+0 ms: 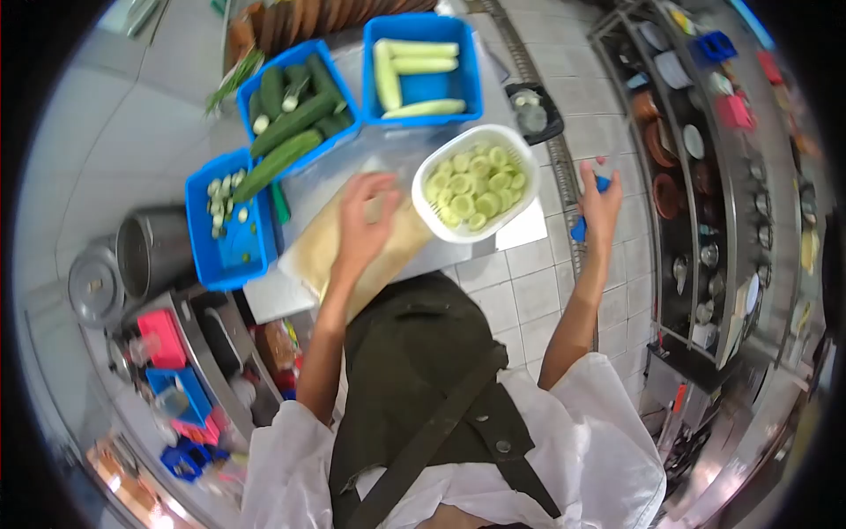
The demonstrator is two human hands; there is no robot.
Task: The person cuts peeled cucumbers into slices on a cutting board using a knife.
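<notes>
I see the right hand (600,210) wrapped round a part-hidden blue object (578,230); left hand (361,213), blurred over rectangular board (398,249), can't tell grip.

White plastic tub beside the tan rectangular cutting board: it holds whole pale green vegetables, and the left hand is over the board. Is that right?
Not quite. The head view shows that the white plastic tub holds pale green round slices, not whole vegetables. The rest is right: it is beside the tan rectangular cutting board, and the left hand is over the board.
</notes>
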